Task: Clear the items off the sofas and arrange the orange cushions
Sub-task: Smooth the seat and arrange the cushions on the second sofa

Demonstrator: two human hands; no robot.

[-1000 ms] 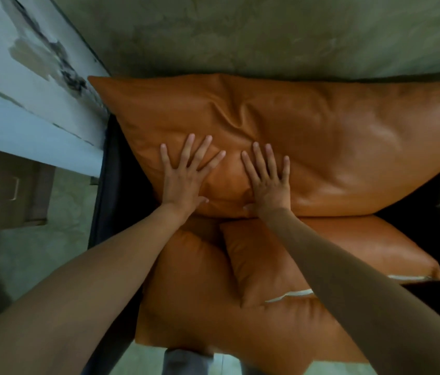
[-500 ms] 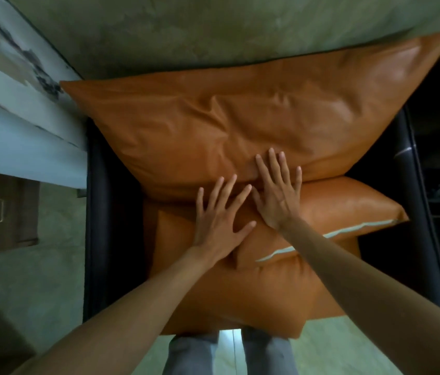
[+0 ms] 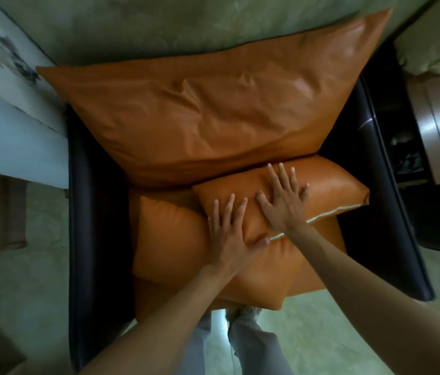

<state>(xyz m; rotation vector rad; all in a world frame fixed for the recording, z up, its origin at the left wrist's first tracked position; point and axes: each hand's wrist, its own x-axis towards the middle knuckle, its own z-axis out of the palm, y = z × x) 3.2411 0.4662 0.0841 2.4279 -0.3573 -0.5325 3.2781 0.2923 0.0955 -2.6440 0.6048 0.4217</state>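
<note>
- My left hand (image 3: 229, 234), fingers spread, lies flat at the small cushion's (image 3: 329, 190) lower-left corner, centre frame.
- My right hand (image 3: 283, 201), spread, presses its middle.
- I'd push evenly, seating it square against the back cushion (image 3: 200, 115).

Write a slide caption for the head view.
Both open hands, left and right, press a small orange leather cushion onto a dark sofa chair.

three orange cushions (image 3: 202, 117) (image 3: 329, 190) (image 3: 175, 239), one dark sofa (image 3: 89, 212), two hands (image 3: 229, 234) (image 3: 285, 201)
</note>
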